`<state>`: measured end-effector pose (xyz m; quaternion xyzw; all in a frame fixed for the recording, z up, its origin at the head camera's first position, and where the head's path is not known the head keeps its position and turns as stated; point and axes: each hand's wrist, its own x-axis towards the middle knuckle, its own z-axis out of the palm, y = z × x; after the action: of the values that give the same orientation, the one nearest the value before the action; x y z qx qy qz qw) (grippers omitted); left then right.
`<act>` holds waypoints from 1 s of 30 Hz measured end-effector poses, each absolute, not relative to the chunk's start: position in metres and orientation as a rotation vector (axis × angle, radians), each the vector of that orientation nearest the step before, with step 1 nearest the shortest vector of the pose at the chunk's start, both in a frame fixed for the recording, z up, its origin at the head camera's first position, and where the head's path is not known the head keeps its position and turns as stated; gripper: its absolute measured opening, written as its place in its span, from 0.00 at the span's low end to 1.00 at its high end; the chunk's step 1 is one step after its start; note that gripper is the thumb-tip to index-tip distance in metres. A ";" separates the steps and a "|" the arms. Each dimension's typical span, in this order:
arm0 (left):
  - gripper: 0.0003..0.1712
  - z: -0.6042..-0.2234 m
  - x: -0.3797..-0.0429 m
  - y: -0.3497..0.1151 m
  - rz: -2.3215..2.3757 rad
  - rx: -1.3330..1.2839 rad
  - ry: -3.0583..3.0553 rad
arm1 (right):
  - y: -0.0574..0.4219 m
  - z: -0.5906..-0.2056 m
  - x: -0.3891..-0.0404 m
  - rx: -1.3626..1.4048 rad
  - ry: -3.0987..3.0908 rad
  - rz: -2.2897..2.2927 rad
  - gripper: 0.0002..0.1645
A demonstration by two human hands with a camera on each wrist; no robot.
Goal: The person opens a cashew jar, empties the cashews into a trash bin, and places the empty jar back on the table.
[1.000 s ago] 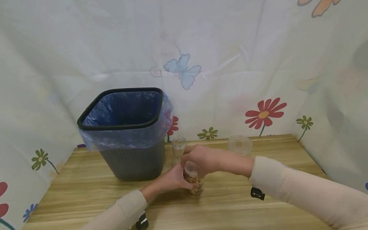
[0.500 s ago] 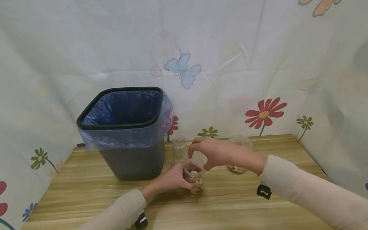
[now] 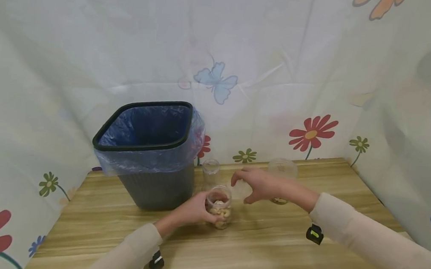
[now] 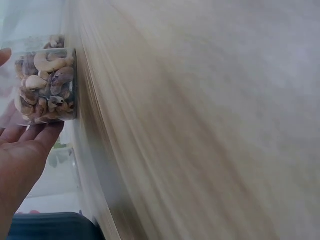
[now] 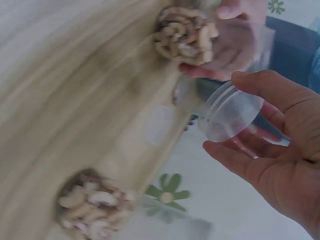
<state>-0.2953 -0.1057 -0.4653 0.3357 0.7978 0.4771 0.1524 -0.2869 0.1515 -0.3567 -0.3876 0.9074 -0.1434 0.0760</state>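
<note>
My left hand [image 3: 192, 210] grips a clear plastic jar [image 3: 219, 189] from its left side, its fingers round the wall. Cashews [image 4: 47, 87] fill the lower part of the jar, which stands uncapped on the table. To the right, my right hand [image 3: 260, 183] pinches a clear round lid [image 5: 232, 112] by its edge between thumb and fingers, apart from the jar's mouth. Another clear jar [image 3: 211, 171] stands just behind the held one. Partly behind my right forearm is a wider clear jar [image 3: 282, 167]; nuts [image 5: 95, 207] show in its bottom.
A grey bin [image 3: 157, 189] with a blue liner [image 3: 143, 162] stands at the left of the wooden table [image 3: 267, 250]. A flowered cloth [image 3: 256, 112] hangs close behind and at the sides. A whitish translucent disc [image 5: 159, 125] shows near the table's far edge in the right wrist view.
The right hand has lifted the lid off the jar and moved right with it. The left hand keeps its grip, and the jar has shifted slightly left.
</note>
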 end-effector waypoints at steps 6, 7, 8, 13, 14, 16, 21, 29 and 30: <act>0.33 -0.465 -0.293 -0.113 1.372 0.964 2.312 | 0.160 -0.386 -0.297 -1.219 2.675 -0.679 0.30; 0.34 -0.466 -0.293 -0.114 1.370 0.963 2.319 | 0.160 -0.391 -0.299 -1.209 2.655 -0.732 0.30; 0.34 -0.466 -0.293 -0.115 1.372 0.961 2.322 | 0.160 -0.396 -0.299 -1.194 2.633 -0.788 0.30; 0.33 -0.467 -0.294 -0.118 1.374 0.954 2.329 | 0.161 -0.420 -0.304 -1.111 2.509 -1.006 0.30; 0.33 -0.467 -0.294 -0.118 1.377 0.953 2.327 | 0.161 -0.424 -0.305 -1.091 2.493 -1.040 0.31; 0.33 -0.468 -0.295 -0.118 1.380 0.955 2.326 | 0.163 -0.431 -0.306 -1.072 2.477 -1.091 0.32; 0.33 -0.467 -0.294 -0.117 1.388 0.979 2.325 | 0.167 -0.441 -0.310 -1.046 2.467 -1.171 0.33; 0.33 -0.467 -0.294 -0.119 1.391 0.968 2.317 | 0.175 -0.443 -0.310 -1.051 2.554 -1.070 0.34; 0.33 -0.467 -0.293 -0.119 1.390 0.966 2.317 | 0.177 -0.443 -0.310 -1.064 2.581 -1.025 0.35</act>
<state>-0.2933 -0.1189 -0.4671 0.3336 0.8001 0.4798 0.1355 -0.3100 0.1765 -0.4428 -0.3565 0.8649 -0.3433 0.0836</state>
